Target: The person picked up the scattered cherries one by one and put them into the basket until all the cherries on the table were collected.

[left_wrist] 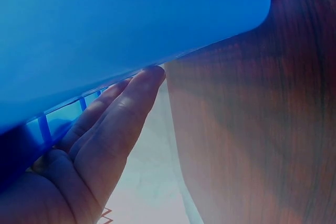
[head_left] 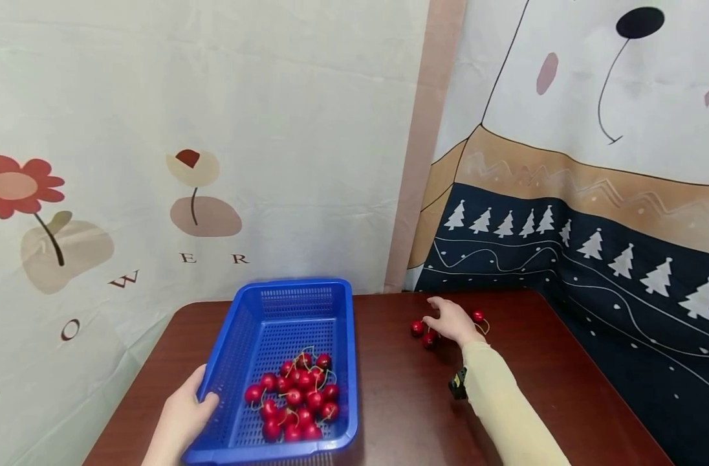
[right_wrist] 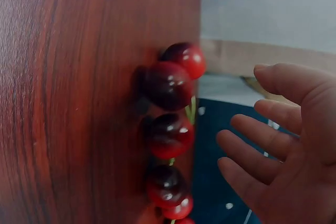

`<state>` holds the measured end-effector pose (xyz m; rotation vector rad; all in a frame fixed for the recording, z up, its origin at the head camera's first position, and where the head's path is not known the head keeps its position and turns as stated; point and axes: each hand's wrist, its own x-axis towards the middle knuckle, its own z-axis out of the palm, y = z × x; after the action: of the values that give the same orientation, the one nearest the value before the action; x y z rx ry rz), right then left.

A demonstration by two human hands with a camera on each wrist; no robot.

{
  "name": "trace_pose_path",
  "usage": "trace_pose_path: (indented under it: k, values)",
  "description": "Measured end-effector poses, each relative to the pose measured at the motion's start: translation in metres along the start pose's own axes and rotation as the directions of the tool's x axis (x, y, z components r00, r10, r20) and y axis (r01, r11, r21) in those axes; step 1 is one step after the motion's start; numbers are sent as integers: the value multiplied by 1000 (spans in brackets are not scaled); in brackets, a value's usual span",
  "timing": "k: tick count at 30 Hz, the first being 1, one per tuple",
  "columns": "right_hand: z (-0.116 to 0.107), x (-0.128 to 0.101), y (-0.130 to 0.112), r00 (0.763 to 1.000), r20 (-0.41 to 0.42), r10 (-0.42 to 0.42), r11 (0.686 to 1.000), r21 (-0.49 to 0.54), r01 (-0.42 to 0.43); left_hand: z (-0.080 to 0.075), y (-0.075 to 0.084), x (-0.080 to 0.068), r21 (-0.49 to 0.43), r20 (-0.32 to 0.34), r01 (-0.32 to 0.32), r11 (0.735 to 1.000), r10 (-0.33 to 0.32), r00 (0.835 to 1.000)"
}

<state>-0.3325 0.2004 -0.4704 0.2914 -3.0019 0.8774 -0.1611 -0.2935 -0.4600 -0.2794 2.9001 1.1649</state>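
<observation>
A blue plastic basket (head_left: pixel 353 362) with perforated walls stands on the table, a pile of red cherries (head_left: pixel 293 397) with stems in its near half. My left hand (head_left: pixel 182 411) grips its left side, thumb over the rim; in the left wrist view the fingers (left_wrist: pixel 118 121) lie against the outside under the lip. To the right, my right hand (head_left: pixel 450 320) hovers over several loose cherries (head_left: pixel 416 328), fingers spread and relaxed, holding nothing. One more cherry (head_left: pixel 478 316) shows just right of that hand. The right wrist view has the loose cherries (right_wrist: pixel 168 85) in a row before the fingertips.
The dark red-brown wooden table (head_left: pixel 401 401) has rounded far corners. Close behind it hangs a pale printed cloth (head_left: pixel 319 129) with flowers and letters. A navy cloth section (head_left: pixel 593 291) with white trees runs along the right edge.
</observation>
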Motion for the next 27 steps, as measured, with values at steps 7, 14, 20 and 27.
trace_pose_path:
  k: [7,14,20,27]
  values:
    - [5,6,8,997,80,6,1000,-18,-4,0,1,-2,-7,-5,-2,1000,2,1000]
    - [13,10,10,995,96,16,998,-64,-9,0,1,-1,-13,0,13,1000,-13,1000]
    - [19,13,12,995,83,54,994,-101,-46,0,2,-2,-24,1,22,999,-22,1000]
    - [20,17,16,995,80,53,996,-75,-47,-1,3,-2,1,-16,3,1000,-3,1000]
